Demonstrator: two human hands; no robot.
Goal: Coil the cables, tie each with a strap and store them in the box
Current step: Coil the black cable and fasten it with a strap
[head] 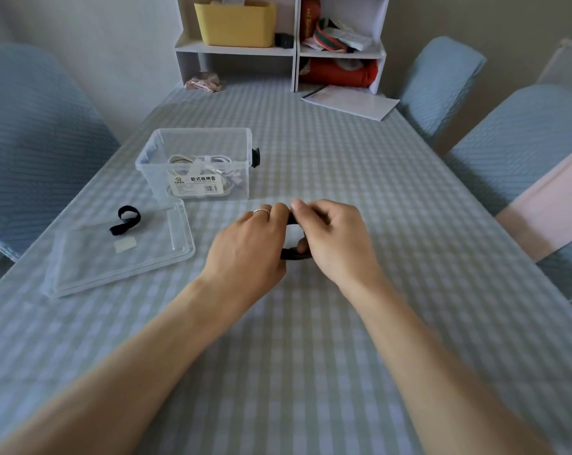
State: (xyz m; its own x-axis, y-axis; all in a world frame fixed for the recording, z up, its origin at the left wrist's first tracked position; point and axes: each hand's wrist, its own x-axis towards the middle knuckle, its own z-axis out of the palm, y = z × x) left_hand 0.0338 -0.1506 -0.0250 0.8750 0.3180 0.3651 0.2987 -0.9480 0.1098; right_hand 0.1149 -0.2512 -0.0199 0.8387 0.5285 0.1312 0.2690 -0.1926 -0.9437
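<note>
A coiled black cable (pixel 293 254) is held above the checked table between both hands. My left hand (pixel 250 244) grips its left side. My right hand (pixel 332 238) grips its right side, thumb and fingertips pinching at the coil's top; most of the coil is hidden by the hands. The clear plastic box (pixel 166 149) stands open at the left-centre with white cables (pixel 199 160) lying inside. Its clear lid (pixel 176 244) lies flat in front of it. A black strap (pixel 126 220) rests curled on the lid.
Blue-covered chairs stand at the left (pixel 31 136) and at the right (pixel 524 142). A white shelf unit (pixel 278 50) with a yellow bin (pixel 235 23) stands at the table's far end. White papers (pixel 350 101) lie near it.
</note>
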